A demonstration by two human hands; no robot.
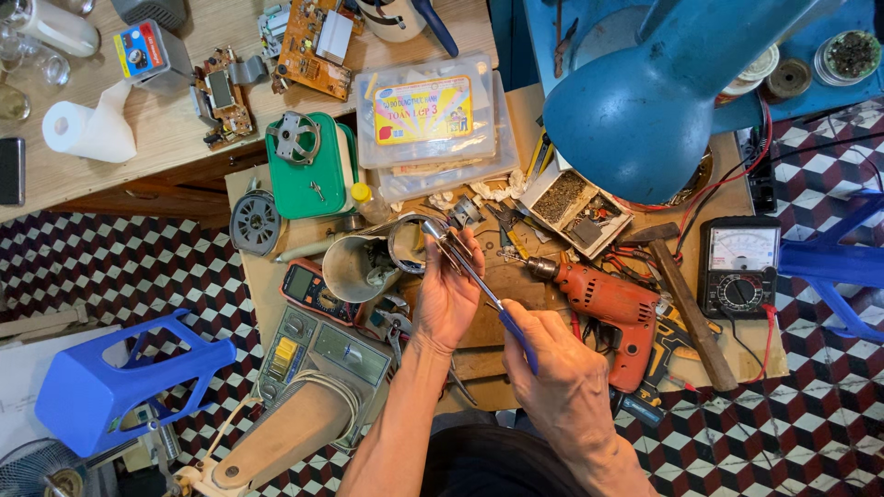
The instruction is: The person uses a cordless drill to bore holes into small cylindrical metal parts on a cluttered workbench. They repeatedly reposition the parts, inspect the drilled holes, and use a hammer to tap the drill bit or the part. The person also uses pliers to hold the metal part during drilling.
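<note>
Left hand [448,299] gripped a metal part [448,247] beside the drill [603,304]; right hand [562,373] clasped pliers [488,299] on it; a slip could have pinched fingers.

left hand [448,299]: grips a small metal part [448,247] | right hand [562,373]: holds blue-handled pliers [502,317], tip on the part | right of the hands: orange drill [608,308], hammer [681,299], analog meter [739,267] | far: blue lamp [645,106]

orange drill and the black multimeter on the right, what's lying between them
In the head view, a hammer with a wooden handle lies slanted between the orange drill and the black multimeter, with red wires near its head.
</note>
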